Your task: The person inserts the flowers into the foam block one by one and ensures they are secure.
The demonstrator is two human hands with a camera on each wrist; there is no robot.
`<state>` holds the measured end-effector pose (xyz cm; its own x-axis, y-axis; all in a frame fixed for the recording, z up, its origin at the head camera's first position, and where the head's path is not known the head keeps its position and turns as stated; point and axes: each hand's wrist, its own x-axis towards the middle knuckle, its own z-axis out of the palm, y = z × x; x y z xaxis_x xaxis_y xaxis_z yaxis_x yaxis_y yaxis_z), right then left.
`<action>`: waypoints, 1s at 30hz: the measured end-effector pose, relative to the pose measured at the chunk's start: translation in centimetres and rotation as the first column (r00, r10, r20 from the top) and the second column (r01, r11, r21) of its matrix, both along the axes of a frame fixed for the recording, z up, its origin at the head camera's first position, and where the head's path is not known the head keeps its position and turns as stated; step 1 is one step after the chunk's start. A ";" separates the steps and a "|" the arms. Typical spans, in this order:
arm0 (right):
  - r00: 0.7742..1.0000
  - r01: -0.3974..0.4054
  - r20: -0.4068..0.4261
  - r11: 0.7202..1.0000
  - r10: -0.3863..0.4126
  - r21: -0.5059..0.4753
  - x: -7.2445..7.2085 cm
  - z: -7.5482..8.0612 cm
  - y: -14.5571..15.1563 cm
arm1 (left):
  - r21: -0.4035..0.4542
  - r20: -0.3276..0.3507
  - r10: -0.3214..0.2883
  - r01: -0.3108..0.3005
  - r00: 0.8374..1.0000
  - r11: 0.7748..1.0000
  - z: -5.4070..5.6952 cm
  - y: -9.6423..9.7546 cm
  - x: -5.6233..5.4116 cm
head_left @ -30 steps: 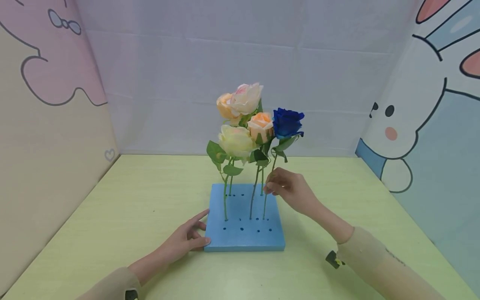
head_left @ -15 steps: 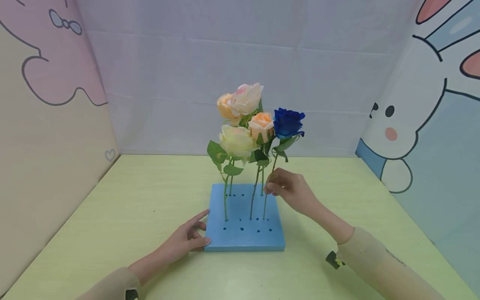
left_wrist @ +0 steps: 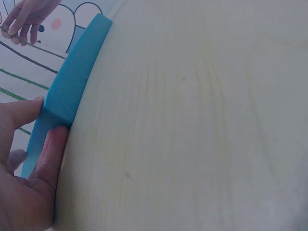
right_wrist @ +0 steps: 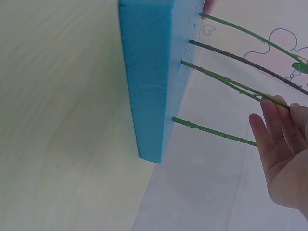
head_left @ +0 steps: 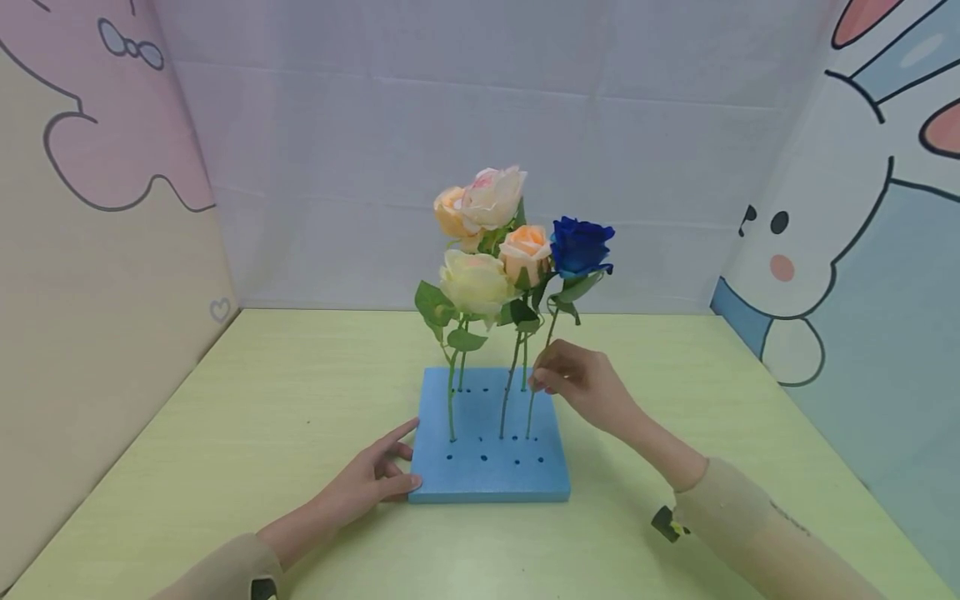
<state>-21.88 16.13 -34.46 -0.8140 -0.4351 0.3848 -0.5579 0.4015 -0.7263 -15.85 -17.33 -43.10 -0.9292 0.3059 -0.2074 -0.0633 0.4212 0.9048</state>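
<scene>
A blue rose point(head_left: 582, 247) with green leaves stands at the right of the group. My right hand point(head_left: 581, 383) pinches its thin stem point(right_wrist: 240, 85) between thumb and fingertips, partway up; the stem's lower end meets the blue board point(head_left: 487, 483), at or in a hole. My left hand point(head_left: 371, 475) lies at the board's left edge, thumb at the front corner and index finger stretched along the side. Beside the blue rose stand a peach rose point(head_left: 523, 252), a pale yellow rose point(head_left: 474, 282), a pinkish white rose point(head_left: 491, 198) and a yellow-orange rose point(head_left: 452, 210), partly hidden.
The board lies flat on a pale yellow-green table point(head_left: 262, 400) and has rows of small holes. A white cloth backdrop point(head_left: 337, 167) hangs behind. Side walls with cartoon drawings, including a rabbit point(head_left: 810, 250), stand left and right.
The blue rose's head has shifted slightly to the right, and my right hand has moved slightly with its stem. My left hand and the board have not visibly moved.
</scene>
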 end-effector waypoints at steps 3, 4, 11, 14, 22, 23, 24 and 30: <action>1.000 0.001 0.000 1.000 -0.001 0.002 0.0 -0.1 -0.1 | 0.000 0.000 0.001 -0.001 1.000 1.000 -0.1 0.0 0.0; 1.000 0.003 0.003 1.000 -0.003 0.002 0.0 -0.1 -0.1 | 0.001 -0.001 0.000 0.000 1.000 1.000 -0.1 0.0 0.0; 1.000 -0.004 -0.007 1.000 0.004 0.003 -0.1 -0.4 -0.2 | 0.005 0.004 -0.001 0.001 1.000 1.000 -0.2 -0.1 0.0; 1.000 -0.006 -0.011 1.000 0.006 0.002 -0.1 -0.4 -0.2 | -0.004 0.007 0.004 -0.004 1.000 1.000 -0.2 0.0 0.0; 1.000 -0.020 -0.004 1.000 0.020 0.010 -0.4 -0.4 -0.1 | 0.001 0.011 0.007 -0.007 1.000 1.000 -0.1 -0.1 0.0; 1.000 -0.018 0.003 1.000 0.018 0.012 -0.4 -0.4 0.0 | 0.000 0.011 0.007 -0.007 1.000 1.000 -0.2 -0.1 0.0; 1.000 -0.017 0.012 1.000 0.017 0.012 -0.5 -0.5 0.0 | -0.002 0.011 0.007 -0.007 1.000 1.000 -0.2 -0.1 0.0; 0.997 -0.002 0.074 1.000 0.002 0.001 -0.6 -0.5 0.4 | -0.007 0.003 0.005 -0.005 1.000 1.000 -0.1 0.0 0.0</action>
